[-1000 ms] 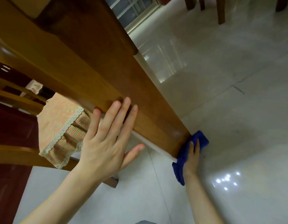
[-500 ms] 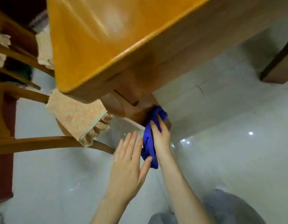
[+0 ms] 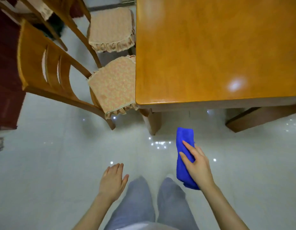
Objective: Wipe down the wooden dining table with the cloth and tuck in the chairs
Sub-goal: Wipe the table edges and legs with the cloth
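Observation:
The wooden dining table [image 3: 210,52] fills the upper right, its glossy top seen from above and its near corner at centre. My right hand [image 3: 196,165] holds a folded blue cloth [image 3: 183,156] in the air over the floor, below the table's near edge. My left hand [image 3: 113,178] hangs open and empty at lower centre, away from the table. A wooden chair [image 3: 49,70] with a floral seat cushion [image 3: 114,85] stands at the table's left side, its seat partly under the top. A second cushioned chair [image 3: 110,29] stands behind it.
A table leg [image 3: 152,121] stands just under the near corner, and a wooden base piece [image 3: 258,118] shows at the right. My grey-trousered legs [image 3: 154,201] are at the bottom centre. Glossy white floor tiles [image 3: 52,163] spread around. A dark red rug [image 3: 6,72] lies at the left.
The view rose from under the table to above its top. My right hand took the cloth off the table leg, and my left hand left the wood and dropped away.

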